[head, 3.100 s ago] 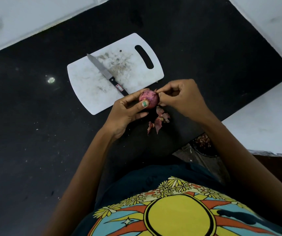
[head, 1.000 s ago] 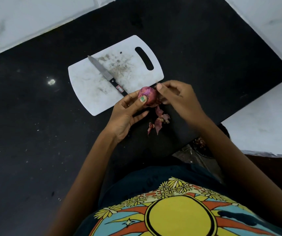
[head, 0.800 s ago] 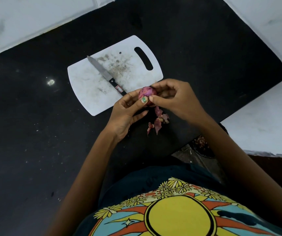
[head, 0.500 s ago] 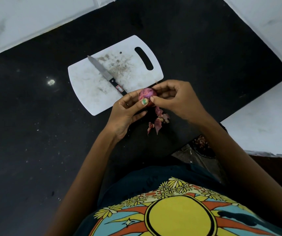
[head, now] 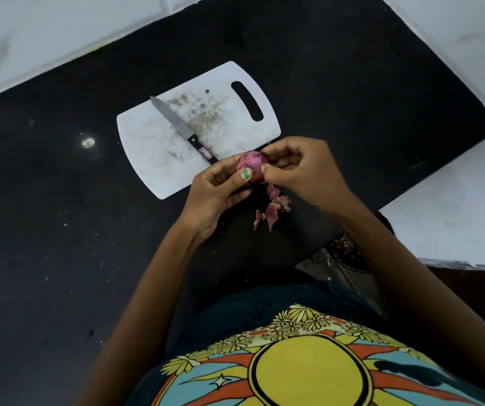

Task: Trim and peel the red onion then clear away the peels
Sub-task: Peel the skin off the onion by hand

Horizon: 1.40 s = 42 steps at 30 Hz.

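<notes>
A small red onion point(head: 252, 163) is held above the black counter, just off the near right corner of the white cutting board point(head: 159, 142). My left hand point(head: 214, 194) grips it from the left, thumb pressed on its front. My right hand point(head: 302, 168) pinches the onion's skin at its right side with thumb and fingertips. A small heap of pink peels point(head: 272, 210) lies on the counter right below the onion.
A knife point(head: 182, 128) with a black handle lies diagonally on the cutting board, handle toward my left hand. The black counter point(head: 59, 230) is bounded by white walls at the back and right. A dark container of scraps point(head: 346, 250) sits below the counter's near edge.
My right hand has shifted its fingers around the onion's right side, from the top down to the near side. The onion stays in my left hand. Knife and peels have not moved.
</notes>
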Each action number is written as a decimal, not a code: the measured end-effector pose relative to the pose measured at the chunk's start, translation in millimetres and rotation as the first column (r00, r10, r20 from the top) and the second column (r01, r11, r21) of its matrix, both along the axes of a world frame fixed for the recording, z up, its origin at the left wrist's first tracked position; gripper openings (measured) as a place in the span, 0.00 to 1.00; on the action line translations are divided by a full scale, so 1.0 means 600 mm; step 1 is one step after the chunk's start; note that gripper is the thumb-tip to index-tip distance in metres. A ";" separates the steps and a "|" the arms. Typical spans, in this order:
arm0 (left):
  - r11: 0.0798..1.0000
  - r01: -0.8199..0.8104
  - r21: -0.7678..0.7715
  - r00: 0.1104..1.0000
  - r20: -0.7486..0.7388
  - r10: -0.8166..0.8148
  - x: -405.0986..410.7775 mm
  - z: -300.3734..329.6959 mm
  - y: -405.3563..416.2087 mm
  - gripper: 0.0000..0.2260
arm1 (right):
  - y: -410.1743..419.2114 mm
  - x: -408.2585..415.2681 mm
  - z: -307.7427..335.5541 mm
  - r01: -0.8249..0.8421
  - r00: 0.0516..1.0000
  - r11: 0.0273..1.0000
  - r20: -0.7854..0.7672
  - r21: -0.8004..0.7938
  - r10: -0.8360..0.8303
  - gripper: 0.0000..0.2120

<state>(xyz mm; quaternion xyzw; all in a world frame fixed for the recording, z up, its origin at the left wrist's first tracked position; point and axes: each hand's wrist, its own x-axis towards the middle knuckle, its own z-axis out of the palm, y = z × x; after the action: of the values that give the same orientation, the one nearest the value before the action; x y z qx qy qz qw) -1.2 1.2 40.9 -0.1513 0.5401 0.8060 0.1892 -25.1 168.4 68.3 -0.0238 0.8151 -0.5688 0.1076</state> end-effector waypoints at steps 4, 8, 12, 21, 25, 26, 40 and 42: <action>1.000 0.000 0.004 1.000 0.010 0.000 0.000 0.000 0.003 0.08 | 0.000 0.001 -0.002 0.091 0.995 0.996 -0.030 -0.014 -0.092 0.08; 1.000 -0.006 -0.014 1.000 -0.018 0.006 -0.002 0.001 0.003 0.11 | 0.001 0.003 0.004 0.061 0.998 0.996 0.037 -0.063 -0.059 0.08; 0.999 0.010 -0.034 0.999 -0.039 -0.011 -0.002 0.002 0.003 0.11 | -0.001 0.004 0.003 0.054 0.997 0.997 0.051 -0.057 -0.051 0.09; 1.000 -0.006 -0.017 0.999 -0.045 0.006 -0.004 0.002 0.005 0.12 | 0.003 0.004 0.001 0.079 0.995 0.992 0.076 -0.095 -0.071 0.11; 1.000 0.013 -0.012 0.998 -0.059 -0.014 -0.003 0.003 0.004 0.15 | 0.000 0.007 0.000 0.068 0.995 0.996 0.072 -0.057 -0.064 0.12; 1.000 0.018 -0.010 0.998 -0.060 -0.019 -0.003 0.003 0.005 0.16 | 0.000 0.006 0.000 0.066 0.995 0.996 0.073 -0.052 -0.062 0.11; 1.000 -0.007 0.026 1.000 -0.021 0.008 0.007 -0.010 0.012 0.13 | 0.011 0.001 -0.006 0.090 0.993 0.994 0.080 -0.058 -0.085 0.10; 1.000 -0.010 -0.003 0.999 -0.031 0.010 0.006 -0.013 0.011 0.12 | 0.011 0.002 -0.011 0.144 0.985 0.985 0.111 -0.095 -0.133 0.10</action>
<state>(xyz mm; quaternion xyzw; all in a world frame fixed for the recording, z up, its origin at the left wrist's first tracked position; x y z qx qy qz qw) 2.3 7.8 33.1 -0.1417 0.5434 0.8083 0.1767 -23.8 175.3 61.9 0.0572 0.7776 -0.6167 0.1086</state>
